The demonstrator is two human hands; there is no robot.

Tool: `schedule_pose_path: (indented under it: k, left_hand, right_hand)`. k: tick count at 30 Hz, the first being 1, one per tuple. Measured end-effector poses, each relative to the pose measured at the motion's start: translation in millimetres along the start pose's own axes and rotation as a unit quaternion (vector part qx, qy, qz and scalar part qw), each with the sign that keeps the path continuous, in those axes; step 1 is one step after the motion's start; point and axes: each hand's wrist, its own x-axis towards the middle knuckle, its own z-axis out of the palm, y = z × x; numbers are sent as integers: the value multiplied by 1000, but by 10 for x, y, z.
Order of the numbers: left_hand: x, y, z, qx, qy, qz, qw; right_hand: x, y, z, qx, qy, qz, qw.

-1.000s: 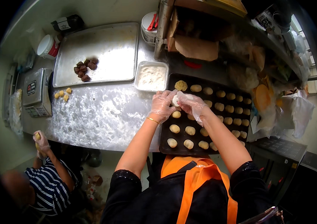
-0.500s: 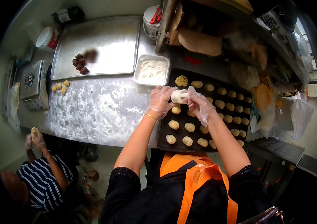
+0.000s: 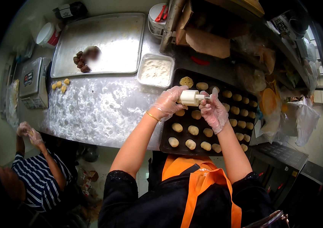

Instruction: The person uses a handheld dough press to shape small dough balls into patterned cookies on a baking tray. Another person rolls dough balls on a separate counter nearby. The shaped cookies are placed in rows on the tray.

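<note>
A white plunger mooncake press (image 3: 189, 97) lies nearly sideways above the dark baking tray (image 3: 216, 77). Its barrel is gripped in my left hand (image 3: 169, 102), which wears a clear plastic glove. My right hand (image 3: 214, 112), gloved as well, has its fingers closed around the plunger end. Rows of pale dough balls (image 3: 193, 130) fill the tray below. At the tray's far left corner sits one flattened pastry with a patterned top (image 3: 186, 81). Beside that corner is a square container of white flour (image 3: 155, 71). The press's open end is hidden by my left hand.
On the left, a silver sheet pan (image 3: 112, 45) holds dark brown filling lumps (image 3: 80, 62). Small yellow dough pieces (image 3: 60, 85) lie near a scale (image 3: 32, 79). Flour covers the metal table (image 3: 100, 110). A co-worker's gloved hands (image 3: 30, 133) are at its left edge. Shelving (image 3: 207, 41) overhangs the tray.
The press has swung so its barrel and plunger show lengthwise. My right hand has shifted right and slightly nearer. At left, the co-worker's hands have moved farther left and slightly up.
</note>
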Motion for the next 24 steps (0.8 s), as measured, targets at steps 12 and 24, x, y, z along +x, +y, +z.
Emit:
schedule_pose_path:
  k: [12, 24]
  left_hand:
    - [19, 149, 34, -123, -30, -74, 989]
    - [-67, 550, -108, -485, -98, -256, 830]
  right_hand:
    - [-162, -15, 18, -11, 9, -35, 999]
    - [-383, -174, -119, -82, -72, -16, 994]
